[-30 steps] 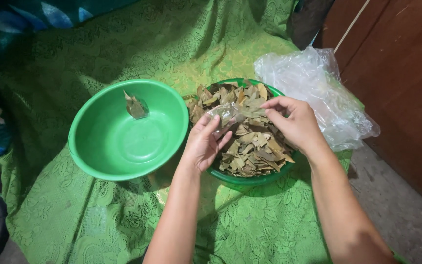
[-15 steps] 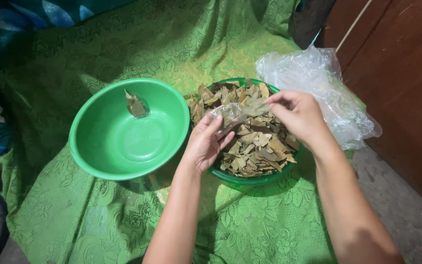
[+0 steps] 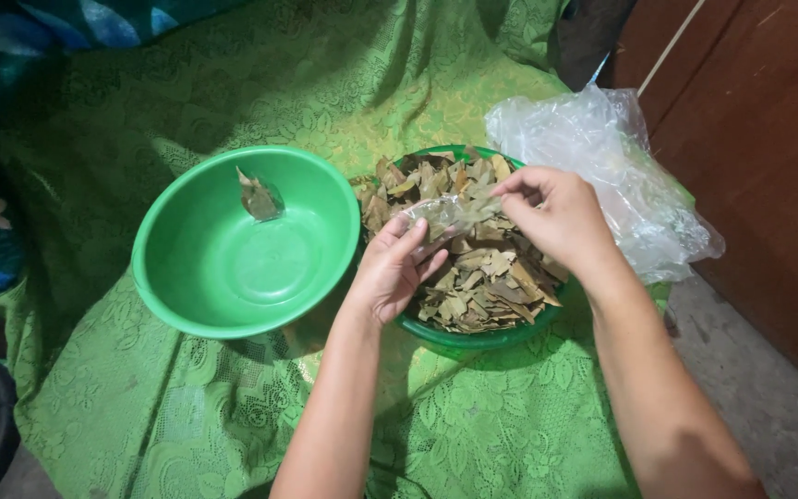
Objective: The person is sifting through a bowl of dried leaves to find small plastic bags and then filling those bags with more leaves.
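Note:
My left hand (image 3: pixel 397 271) and my right hand (image 3: pixel 556 217) hold a small clear plastic bag (image 3: pixel 442 213) between them over a green bowl (image 3: pixel 473 338) filled with dried brown leaves (image 3: pixel 487 277). The left fingers pinch one end of the small bag. My right fingertips pinch its other end, with a leaf at its mouth. To the left stands a bigger light green bowl (image 3: pixel 233 286) with one small packet of leaves (image 3: pixel 258 197) lying against its inner wall.
Both bowls rest on a green lace cloth (image 3: pixel 187 407). A crumpled large clear plastic bag (image 3: pixel 616 176) lies to the right of the leaf bowl. A brown wooden panel (image 3: pixel 759 157) stands at right, over grey floor (image 3: pixel 768 407).
My hands shifted slightly over the leaf bowl, still working the small bag. The bowls have not moved.

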